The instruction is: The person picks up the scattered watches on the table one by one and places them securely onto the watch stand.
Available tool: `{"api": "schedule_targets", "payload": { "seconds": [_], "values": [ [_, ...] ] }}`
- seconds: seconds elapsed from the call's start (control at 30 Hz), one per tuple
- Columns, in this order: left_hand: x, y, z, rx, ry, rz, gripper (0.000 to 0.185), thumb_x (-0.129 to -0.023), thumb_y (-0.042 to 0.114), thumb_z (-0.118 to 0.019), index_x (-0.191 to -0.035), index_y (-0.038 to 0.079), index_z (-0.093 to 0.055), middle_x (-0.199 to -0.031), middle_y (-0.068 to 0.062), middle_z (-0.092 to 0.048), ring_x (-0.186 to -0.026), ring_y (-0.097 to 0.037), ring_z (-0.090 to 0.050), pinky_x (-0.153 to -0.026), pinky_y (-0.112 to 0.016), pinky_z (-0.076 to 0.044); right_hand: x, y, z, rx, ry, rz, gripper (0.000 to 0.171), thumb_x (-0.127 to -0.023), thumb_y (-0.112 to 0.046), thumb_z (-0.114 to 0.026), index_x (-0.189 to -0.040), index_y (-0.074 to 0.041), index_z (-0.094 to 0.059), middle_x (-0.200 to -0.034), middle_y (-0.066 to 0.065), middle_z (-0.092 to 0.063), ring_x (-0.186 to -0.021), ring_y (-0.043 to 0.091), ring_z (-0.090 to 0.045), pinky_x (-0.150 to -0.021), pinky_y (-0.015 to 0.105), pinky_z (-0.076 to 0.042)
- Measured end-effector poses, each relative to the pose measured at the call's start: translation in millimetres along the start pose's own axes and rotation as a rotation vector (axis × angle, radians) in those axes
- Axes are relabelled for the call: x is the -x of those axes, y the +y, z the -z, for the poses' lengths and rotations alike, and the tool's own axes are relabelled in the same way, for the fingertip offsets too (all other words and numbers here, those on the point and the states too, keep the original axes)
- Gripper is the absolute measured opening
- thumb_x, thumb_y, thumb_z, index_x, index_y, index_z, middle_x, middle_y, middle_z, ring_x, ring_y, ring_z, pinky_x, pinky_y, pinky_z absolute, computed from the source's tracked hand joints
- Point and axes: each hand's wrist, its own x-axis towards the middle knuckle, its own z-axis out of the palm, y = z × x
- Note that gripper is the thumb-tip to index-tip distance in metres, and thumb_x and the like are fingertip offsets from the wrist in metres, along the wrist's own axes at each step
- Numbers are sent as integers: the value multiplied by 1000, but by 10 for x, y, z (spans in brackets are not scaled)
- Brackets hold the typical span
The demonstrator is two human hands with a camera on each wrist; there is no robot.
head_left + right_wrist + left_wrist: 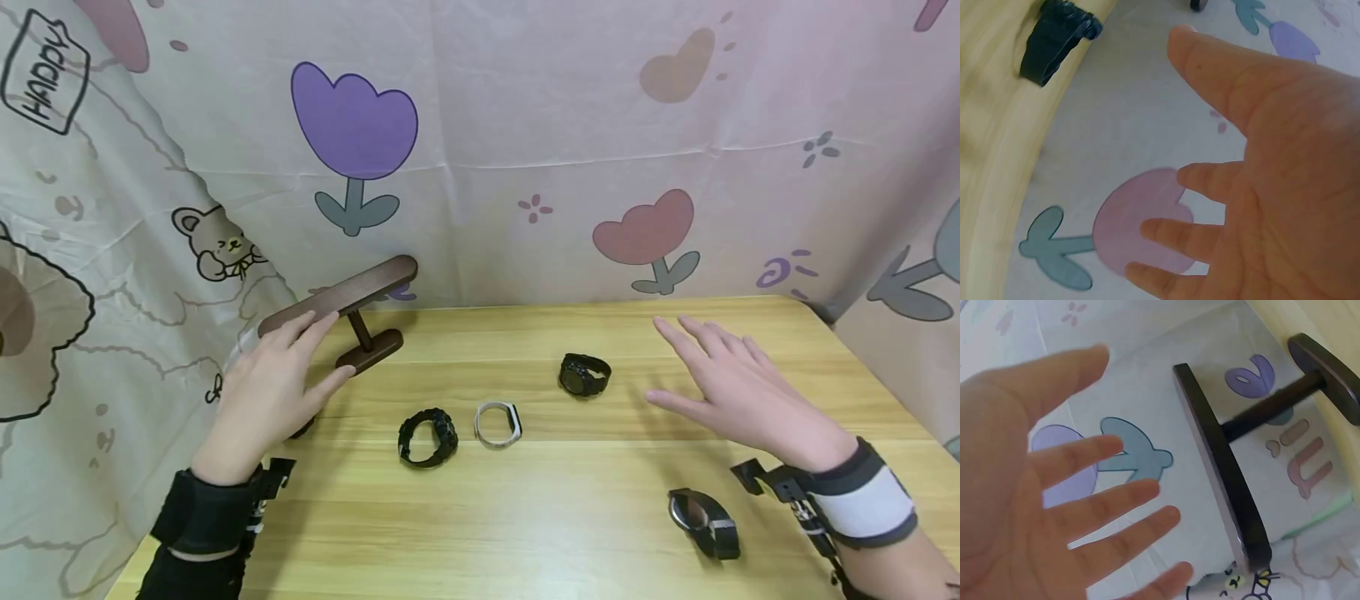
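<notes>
Left hand (1029, 487) open | head only: 4 watches (427, 437)

Wooden tabletop (570, 517) bearing a white band (498, 423) at centre, flanked by a black watch (427, 437) just to its left. A grey-strapped watch (703, 522) lies near the front right edge. Backdrop: a pale printed cloth (525, 125) with tulips, a bear and the word "HAPPY".
</notes>
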Motion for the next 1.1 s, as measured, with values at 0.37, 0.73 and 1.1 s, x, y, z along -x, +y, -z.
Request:
{"api": "schedule_targets", "payload": {
  "seconds": [0.37, 0.73, 1.1],
  "values": [
    [-37, -287, 62, 11, 145, 40, 65, -91, 28, -84, -148, 4, -61, -138, -30, -64, -115, -55, -65, -81, -72, -55, -400, -311, 208, 66, 46, 161, 90, -99, -58, -71, -169, -14, -34, -166, 27, -42, -146, 56, -45, -115, 79, -34],
    [-25, -501, 55, 16, 113, 122, 61, -93, 28, -83, -145, 3, -62, -138, -33, -62, -114, -56, -64, -79, -74, -52, -917, -694, 267, 71, 37, 244, 82, -100, -48, -75, -165, -10, -42, -158, 21, -55, -144, 44, -54, -113, 71, -44],
    [-25, -640, 17, 40, 80, 195, 59, -95, 29, -80, -146, 5, -61, -142, -36, -58, -117, -60, -61, -81, -77, -50, -1457, -1049, 118, 42, 6, 258, 80, -99, -49, -74, -163, -10, -45, -156, 22, -57, -137, 44, -60, -110, 65, -50]
  ]
}}
